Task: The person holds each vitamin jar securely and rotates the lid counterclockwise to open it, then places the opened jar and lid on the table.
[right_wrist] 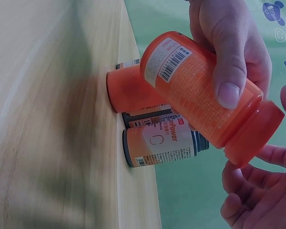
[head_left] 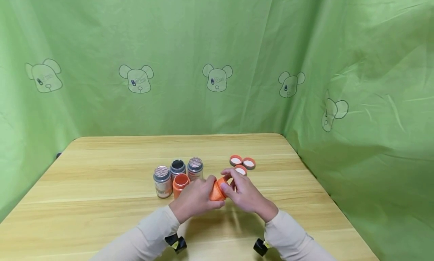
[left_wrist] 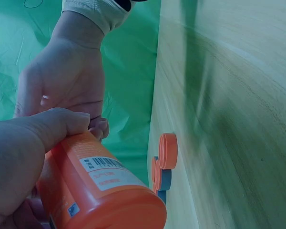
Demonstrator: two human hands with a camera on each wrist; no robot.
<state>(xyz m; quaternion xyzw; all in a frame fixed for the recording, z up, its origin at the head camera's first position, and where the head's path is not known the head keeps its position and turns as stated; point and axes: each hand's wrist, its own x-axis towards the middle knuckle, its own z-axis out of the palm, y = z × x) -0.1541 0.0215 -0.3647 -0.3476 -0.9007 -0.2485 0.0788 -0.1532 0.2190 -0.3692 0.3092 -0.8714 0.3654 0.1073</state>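
Note:
My left hand (head_left: 196, 198) grips an orange bottle (head_left: 215, 194) by its body, tilting it above the table with its capped end toward my right hand (head_left: 246, 195). The thumb and fingers of the right hand are around the bottle's orange cap (right_wrist: 255, 136); the right wrist view shows fingertips against its edge. A white barcode label (left_wrist: 109, 172) marks the bottle's lower side. Just beyond the left hand stand an uncapped orange bottle (head_left: 181, 181), a dark-mouthed grey bottle (head_left: 178, 166) and two grey-necked bottles with patterned seals (head_left: 162, 181) (head_left: 195, 169).
Three removed caps (head_left: 249, 163), orange with white liners inside, lie close together beyond the right hand. The wooden table (head_left: 112, 155) has green curtains (head_left: 176, 110) behind it and at its right side. A black wrist device (head_left: 261, 247) hangs below the right sleeve.

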